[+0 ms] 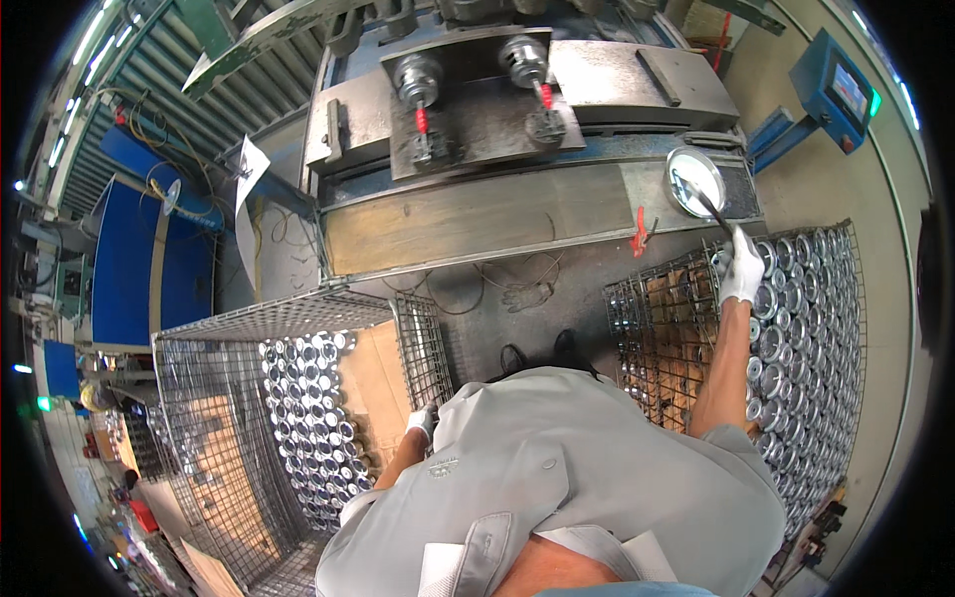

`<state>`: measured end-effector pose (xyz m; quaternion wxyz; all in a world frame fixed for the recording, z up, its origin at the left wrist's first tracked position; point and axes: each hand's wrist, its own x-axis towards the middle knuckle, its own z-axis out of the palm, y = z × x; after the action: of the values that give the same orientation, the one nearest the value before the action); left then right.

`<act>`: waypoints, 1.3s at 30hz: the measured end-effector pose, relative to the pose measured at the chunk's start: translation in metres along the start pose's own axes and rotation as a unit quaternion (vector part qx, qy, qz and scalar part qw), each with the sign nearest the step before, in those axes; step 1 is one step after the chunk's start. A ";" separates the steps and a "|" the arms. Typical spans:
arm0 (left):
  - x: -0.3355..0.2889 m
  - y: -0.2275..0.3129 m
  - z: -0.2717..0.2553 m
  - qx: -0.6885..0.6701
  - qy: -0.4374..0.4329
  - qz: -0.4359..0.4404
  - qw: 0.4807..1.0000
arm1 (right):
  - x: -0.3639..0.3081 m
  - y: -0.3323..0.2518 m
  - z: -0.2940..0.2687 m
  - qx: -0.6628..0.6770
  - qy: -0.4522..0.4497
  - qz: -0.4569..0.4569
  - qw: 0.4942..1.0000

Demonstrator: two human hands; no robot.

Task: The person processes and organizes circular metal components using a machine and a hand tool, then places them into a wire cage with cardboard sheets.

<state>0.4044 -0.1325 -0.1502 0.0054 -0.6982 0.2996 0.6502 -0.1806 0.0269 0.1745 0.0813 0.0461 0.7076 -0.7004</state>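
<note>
My right hand [742, 267], in a white glove, is closed round the dark handle of a brush-like tool [713, 210]. The tool slants into a round metal pan [670, 185] with whitish contents, at the right end of the machine's front ledge. Its tip is too unclear to make out. My left hand [420, 422], also gloved, is low beside my body, with its fingers curled at the edge of the left wire cage [423, 343]. Red-handled pliers [639, 235] lie on the ledge left of the pan.
Many round metal parts fill the right wire cage [657, 343]; more metal parts [308, 418] stand beside cardboard [373, 373] in the left one. Ahead, a machine carries two cylindrical fixtures [418, 78] with red pieces. A blue control panel [836, 92] stands far right. A glove [527, 297] lies on the floor.
</note>
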 end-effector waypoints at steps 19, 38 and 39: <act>-0.088 -0.214 -0.053 -0.138 0.086 -0.040 0.986 | -0.077 -0.029 0.430 -0.049 -0.295 -0.314 0.901; -0.047 -0.150 0.039 0.256 0.109 0.084 0.957 | 0.112 -0.032 0.255 0.109 -0.141 -0.176 0.968; -0.057 -0.139 0.048 0.252 0.116 0.087 0.957 | 0.124 -0.031 0.238 0.088 -0.112 -0.195 0.970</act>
<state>0.4215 0.0238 -0.1584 0.0897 -0.7161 0.5117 0.4661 -0.2959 -0.2172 0.1809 0.0170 -0.1648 0.6250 -0.7628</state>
